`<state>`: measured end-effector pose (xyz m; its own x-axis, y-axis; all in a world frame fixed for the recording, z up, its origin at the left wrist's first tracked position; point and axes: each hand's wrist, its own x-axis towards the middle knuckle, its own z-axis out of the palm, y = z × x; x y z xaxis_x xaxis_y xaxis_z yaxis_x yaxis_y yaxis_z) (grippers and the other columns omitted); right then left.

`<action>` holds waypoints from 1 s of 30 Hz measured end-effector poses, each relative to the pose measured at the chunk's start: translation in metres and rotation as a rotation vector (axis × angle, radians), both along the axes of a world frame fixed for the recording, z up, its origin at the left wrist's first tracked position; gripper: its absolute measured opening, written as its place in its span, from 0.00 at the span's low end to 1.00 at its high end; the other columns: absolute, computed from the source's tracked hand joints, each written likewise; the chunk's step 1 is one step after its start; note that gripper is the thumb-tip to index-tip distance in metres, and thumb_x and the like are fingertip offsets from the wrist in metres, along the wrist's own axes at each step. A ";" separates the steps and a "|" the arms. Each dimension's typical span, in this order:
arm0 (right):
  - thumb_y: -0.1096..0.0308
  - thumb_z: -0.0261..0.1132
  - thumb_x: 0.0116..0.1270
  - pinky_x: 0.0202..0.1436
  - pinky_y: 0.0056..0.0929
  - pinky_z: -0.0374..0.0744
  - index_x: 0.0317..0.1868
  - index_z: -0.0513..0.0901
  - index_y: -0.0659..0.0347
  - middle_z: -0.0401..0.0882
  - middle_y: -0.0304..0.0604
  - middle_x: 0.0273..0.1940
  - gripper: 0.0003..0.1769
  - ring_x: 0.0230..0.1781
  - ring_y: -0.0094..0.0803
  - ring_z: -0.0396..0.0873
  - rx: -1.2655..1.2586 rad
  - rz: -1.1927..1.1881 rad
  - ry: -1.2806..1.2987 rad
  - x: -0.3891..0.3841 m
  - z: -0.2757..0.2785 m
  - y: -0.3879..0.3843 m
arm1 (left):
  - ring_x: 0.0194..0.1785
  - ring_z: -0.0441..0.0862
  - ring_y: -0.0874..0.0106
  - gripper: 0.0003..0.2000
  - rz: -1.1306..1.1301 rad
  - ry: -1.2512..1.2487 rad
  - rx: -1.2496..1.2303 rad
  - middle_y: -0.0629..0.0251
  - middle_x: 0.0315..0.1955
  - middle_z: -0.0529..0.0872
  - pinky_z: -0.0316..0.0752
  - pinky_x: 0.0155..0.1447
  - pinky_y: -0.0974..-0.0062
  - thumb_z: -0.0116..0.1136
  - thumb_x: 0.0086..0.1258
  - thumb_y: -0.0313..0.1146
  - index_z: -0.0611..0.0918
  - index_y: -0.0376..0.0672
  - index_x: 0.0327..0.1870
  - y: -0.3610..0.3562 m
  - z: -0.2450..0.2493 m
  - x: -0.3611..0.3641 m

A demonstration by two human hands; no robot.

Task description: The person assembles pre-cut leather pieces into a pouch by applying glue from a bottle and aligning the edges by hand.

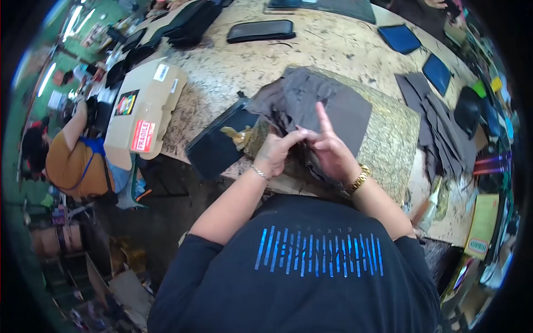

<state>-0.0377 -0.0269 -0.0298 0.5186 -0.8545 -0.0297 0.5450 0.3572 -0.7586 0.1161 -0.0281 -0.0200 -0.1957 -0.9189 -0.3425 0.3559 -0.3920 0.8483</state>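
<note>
A crumpled, dark grey-brown piece of fabric or thin leather (302,94) lies before me on a mottled yellowish board (393,130). My left hand (273,154) is closed on its near edge, with the thumb on top and the other fingers partly hidden. Close against it, my right hand (334,152) pinches the same edge with thumb and curled fingers, while its index finger points up. The thumbs almost meet. Left of my hands are a flat black case (216,141) and a crumpled amber-coloured scrap (237,136).
A cardboard box with a FRAGILE label (144,136) stands at the left. More dark pieces (436,119) lie to the right, near a glue-stained bottle (428,208). Black pouches (261,31) and blue-black ones (400,39) rest farther back. A seated person (75,166) is at the left.
</note>
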 end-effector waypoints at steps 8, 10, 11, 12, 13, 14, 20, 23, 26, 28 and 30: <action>0.67 0.49 0.57 0.63 0.37 0.56 0.67 0.41 0.56 0.59 0.56 0.60 0.38 0.63 0.41 0.58 0.150 -0.447 -0.145 -0.019 0.012 0.002 | 0.37 0.77 0.70 0.16 0.218 -0.368 -0.127 0.60 0.35 0.79 0.73 0.40 0.75 0.55 0.52 0.24 0.74 0.29 0.43 0.000 -0.036 -0.003; 0.68 0.48 0.59 0.59 0.35 0.61 0.65 0.48 0.57 0.63 0.53 0.58 0.33 0.59 0.40 0.64 0.093 -0.614 -0.014 -0.043 0.010 -0.004 | 0.38 0.77 0.72 0.12 0.253 -0.493 0.007 0.60 0.34 0.80 0.72 0.43 0.74 0.53 0.51 0.21 0.75 0.29 0.39 -0.001 -0.011 -0.007; 0.69 0.48 0.60 0.57 0.33 0.64 0.63 0.52 0.58 0.64 0.52 0.56 0.30 0.57 0.39 0.67 0.074 -0.685 0.038 -0.054 0.008 -0.005 | 0.37 0.77 0.72 0.13 0.238 -0.554 0.112 0.60 0.34 0.79 0.72 0.42 0.74 0.52 0.50 0.20 0.75 0.29 0.39 -0.002 0.007 -0.011; 0.69 0.48 0.60 0.57 0.33 0.64 0.63 0.52 0.58 0.64 0.52 0.56 0.30 0.57 0.39 0.67 0.071 -0.688 0.043 -0.065 0.004 -0.004 | 0.36 0.77 0.72 0.13 0.220 -0.615 0.215 0.60 0.33 0.79 0.72 0.41 0.74 0.50 0.49 0.19 0.75 0.30 0.39 -0.005 0.016 -0.013; 0.70 0.50 0.60 0.55 0.31 0.67 0.61 0.56 0.60 0.66 0.51 0.54 0.27 0.55 0.37 0.69 0.016 -0.788 0.108 -0.076 -0.001 -0.004 | 0.36 0.77 0.72 0.13 0.217 -0.609 0.210 0.60 0.33 0.79 0.72 0.41 0.74 0.50 0.49 0.19 0.75 0.30 0.39 -0.010 0.016 -0.012; 0.71 0.52 0.60 0.52 0.29 0.69 0.59 0.60 0.61 0.68 0.50 0.52 0.25 0.53 0.36 0.70 -0.038 -0.887 0.175 -0.084 -0.006 -0.004 | 0.36 0.77 0.71 0.13 0.281 -0.422 -0.010 0.60 0.33 0.79 0.73 0.41 0.74 0.50 0.49 0.18 0.75 0.30 0.39 -0.016 0.015 -0.011; 0.70 0.60 0.56 0.55 0.32 0.69 0.50 0.73 0.61 0.70 0.48 0.51 0.19 0.52 0.38 0.70 -0.544 -0.799 1.044 -0.084 -0.013 0.006 | 0.33 0.78 0.66 0.15 0.230 -0.099 -0.190 0.56 0.33 0.78 0.77 0.38 0.70 0.49 0.49 0.15 0.73 0.30 0.41 -0.047 0.043 0.009; 0.60 0.59 0.58 0.61 0.37 0.63 0.51 0.74 0.59 0.67 0.54 0.54 0.21 0.58 0.47 0.64 -0.892 -0.548 1.116 -0.054 0.014 0.013 | 0.35 0.79 0.66 0.16 0.208 -0.119 -0.172 0.56 0.34 0.78 0.77 0.39 0.70 0.49 0.52 0.17 0.72 0.31 0.44 -0.051 0.017 0.018; 0.49 0.56 0.59 0.62 0.46 0.60 0.54 0.71 0.57 0.61 0.55 0.59 0.27 0.62 0.50 0.57 -1.072 -0.328 1.261 -0.018 0.009 0.018 | 0.42 0.77 0.67 0.18 0.099 -0.043 -0.213 0.57 0.40 0.78 0.74 0.46 0.70 0.49 0.55 0.20 0.70 0.32 0.50 -0.040 0.008 0.020; 0.42 0.54 0.58 0.61 0.54 0.57 0.56 0.69 0.54 0.56 0.54 0.62 0.32 0.64 0.51 0.53 -1.050 -0.227 1.373 -0.003 0.001 0.025 | 0.54 0.71 0.68 0.25 -0.004 -0.010 -0.337 0.60 0.51 0.73 0.66 0.58 0.72 0.54 0.58 0.26 0.63 0.36 0.58 -0.027 0.006 0.021; 0.41 0.53 0.58 0.61 0.54 0.57 0.56 0.70 0.54 0.57 0.54 0.62 0.32 0.64 0.51 0.53 -1.070 -0.190 1.431 0.003 0.003 0.028 | 0.54 0.69 0.68 0.28 0.016 -0.032 -0.357 0.61 0.52 0.71 0.63 0.59 0.73 0.57 0.56 0.25 0.62 0.37 0.59 -0.015 0.005 0.021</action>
